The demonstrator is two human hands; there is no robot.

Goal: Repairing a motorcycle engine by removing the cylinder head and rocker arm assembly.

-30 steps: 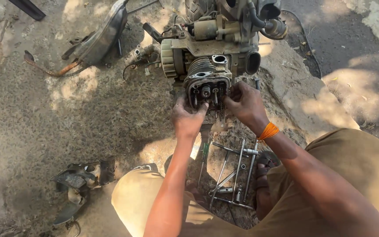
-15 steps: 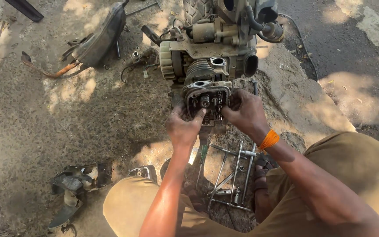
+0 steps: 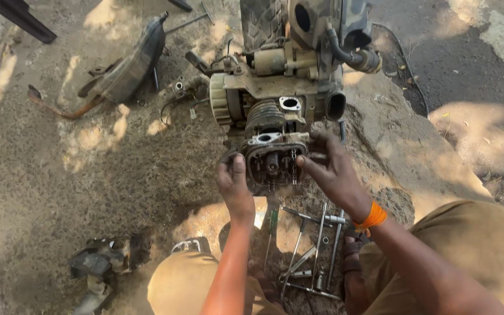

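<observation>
A dirty scooter engine [image 3: 275, 87] stands on the ground ahead of me, its finned cylinder pointing toward me. At the cylinder's near end sits a grey cylinder head [image 3: 272, 160] with its open valve side facing me. My left hand [image 3: 234, 186] grips the head's left edge, thumb up along the rim. My right hand [image 3: 331, 169] holds the head's right side, fingers curled over its top corner. An orange band circles my right wrist. The rear of the head, where it meets the cylinder, is hidden.
Several long metal tools [image 3: 313, 251] lie between my knees. A curved black body panel [image 3: 129, 58] with a rusty pipe lies at the upper left. A small grimy part [image 3: 103, 259] rests at the lower left. Oily dirt ground [image 3: 88, 175] surrounds everything; asphalt [image 3: 468, 52] runs to the right.
The view has shifted closer to the engine. Both hands stay on the cylinder head, which appears to have come slightly toward me, with my right hand now higher on its corner.
</observation>
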